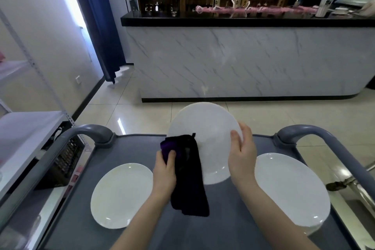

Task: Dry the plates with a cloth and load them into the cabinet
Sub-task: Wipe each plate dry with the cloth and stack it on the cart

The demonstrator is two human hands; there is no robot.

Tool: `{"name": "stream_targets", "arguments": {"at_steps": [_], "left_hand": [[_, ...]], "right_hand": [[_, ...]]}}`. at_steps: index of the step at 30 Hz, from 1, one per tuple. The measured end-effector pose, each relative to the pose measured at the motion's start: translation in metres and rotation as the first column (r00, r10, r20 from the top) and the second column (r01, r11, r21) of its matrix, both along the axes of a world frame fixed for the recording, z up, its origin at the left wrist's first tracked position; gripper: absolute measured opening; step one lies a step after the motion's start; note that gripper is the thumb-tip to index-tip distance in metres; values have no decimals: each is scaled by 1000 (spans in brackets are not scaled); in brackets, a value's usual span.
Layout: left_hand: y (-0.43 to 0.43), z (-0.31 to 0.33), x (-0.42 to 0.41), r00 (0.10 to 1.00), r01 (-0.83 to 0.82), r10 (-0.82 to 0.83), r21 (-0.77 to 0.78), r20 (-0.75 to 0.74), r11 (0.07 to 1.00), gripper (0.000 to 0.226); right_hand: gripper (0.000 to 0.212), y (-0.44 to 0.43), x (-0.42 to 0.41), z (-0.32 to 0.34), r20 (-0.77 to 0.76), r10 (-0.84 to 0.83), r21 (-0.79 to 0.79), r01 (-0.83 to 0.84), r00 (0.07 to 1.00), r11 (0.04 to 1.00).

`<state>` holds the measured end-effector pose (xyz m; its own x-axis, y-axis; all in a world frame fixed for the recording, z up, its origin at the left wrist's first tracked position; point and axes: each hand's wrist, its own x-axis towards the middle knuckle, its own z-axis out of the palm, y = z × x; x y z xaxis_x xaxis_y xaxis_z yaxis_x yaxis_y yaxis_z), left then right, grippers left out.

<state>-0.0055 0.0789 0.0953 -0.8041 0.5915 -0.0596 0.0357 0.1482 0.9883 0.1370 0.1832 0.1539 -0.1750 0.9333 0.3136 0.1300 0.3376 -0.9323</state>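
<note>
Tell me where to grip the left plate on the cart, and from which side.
Probably its near rim, coming from the person's side. The left plate lies flat on the cart, so only its edge offers anything to pinch, and the near edge is closest and unobstructed.

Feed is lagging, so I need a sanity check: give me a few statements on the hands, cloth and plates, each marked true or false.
1. The right hand grips the raised plate by its rim. True.
2. The left hand is empty. False: it holds the dark cloth against the raised plate.
3. Three plates lie flat on the cart. False: only two, the left plate and the right plate.
4. The dark cloth hangs below the raised plate's lower edge. True.
</note>
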Motion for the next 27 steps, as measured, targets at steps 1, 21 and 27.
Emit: {"name": "stream_targets", "arguments": {"at_steps": [1, 21, 27], "left_hand": [[-1, -4, 8, 999, -8, 8, 6, 47, 1000, 8], [-1, 35, -34, 886, 221, -228, -63, -404, 973, 15], [-5, 5, -15, 999, -23, 23, 7, -39, 1000, 8]], "right_hand": [[25, -3, -3, -1, -29, -19, -14, 18, 999, 1000], [23, 15, 12, 6, 366, 451, -9, -481, 814, 876], [24, -1, 6, 0, -6, 198, -60, -198, 980, 978]]}}
